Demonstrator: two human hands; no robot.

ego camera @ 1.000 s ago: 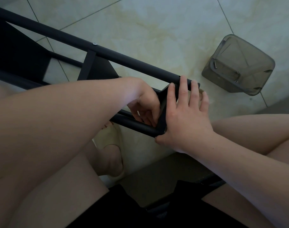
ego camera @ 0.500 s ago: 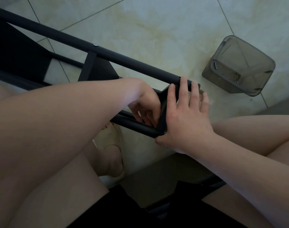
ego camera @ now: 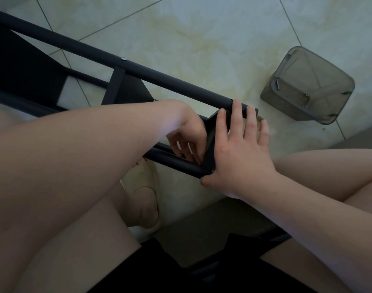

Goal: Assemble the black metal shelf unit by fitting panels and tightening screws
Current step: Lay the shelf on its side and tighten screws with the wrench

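The black metal shelf unit (ego camera: 151,69) lies on its side across the tiled floor, its two long tubes running from upper left to centre. A black end panel (ego camera: 211,142) sits between the tube ends. My right hand (ego camera: 238,151) lies flat over that panel, fingers spread across the upper tube's end and thumb at the lower tube's end. My left hand (ego camera: 189,138) is curled just inside the panel, fingertips pinched near the lower tube; what they hold is hidden. A silver screw head (ego camera: 123,58) shows on the upper tube.
A grey translucent plastic container (ego camera: 308,85) with a few small screws inside stands on the floor at the right. My bare legs and a pale slipper (ego camera: 142,187) fill the lower frame. Another dark shelf panel (ego camera: 22,66) fills the upper left.
Almost nothing has moved. Both hands stay at the end panel; the left fingers shift slightly near the lower tube.
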